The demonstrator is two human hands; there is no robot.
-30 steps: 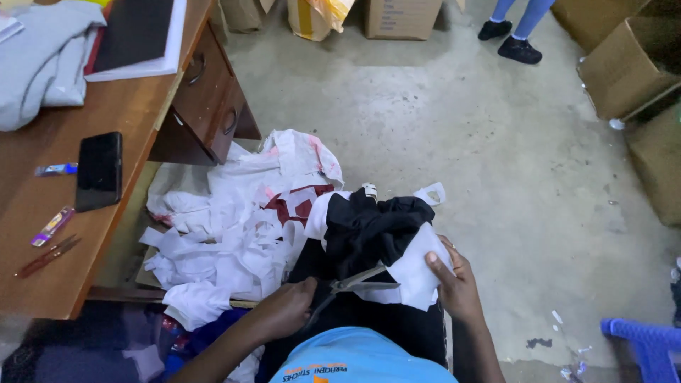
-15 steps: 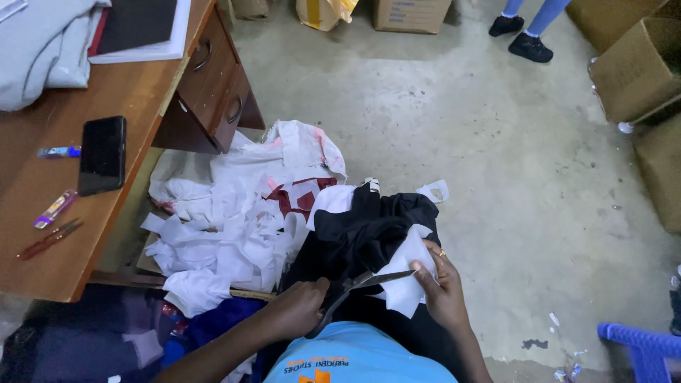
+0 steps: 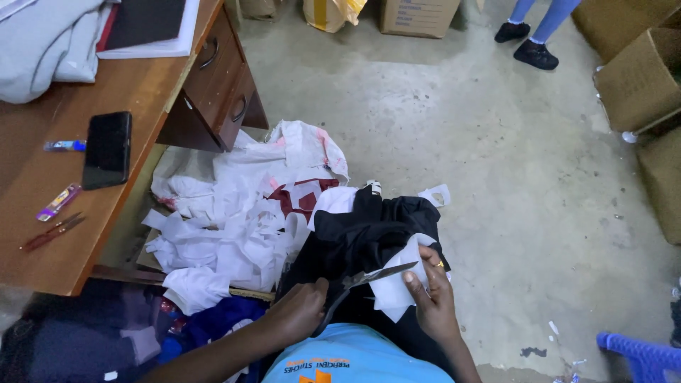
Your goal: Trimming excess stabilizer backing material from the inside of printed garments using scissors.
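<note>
My left hand grips a pair of dark-handled scissors, whose blades point right into a white piece of fabric. My right hand pinches that white piece from the right side. Both hands work over a bundle of black cloth lying on my lap, above my light blue shirt.
A heap of white fabric scraps lies on the floor to the left. A wooden desk carries a black phone and small red snips. Cardboard boxes stand right; a person's feet stand far off.
The camera has shifted slightly. My right hand has drawn in closer on the white piece, and the scissor blades have advanced further into it.
</note>
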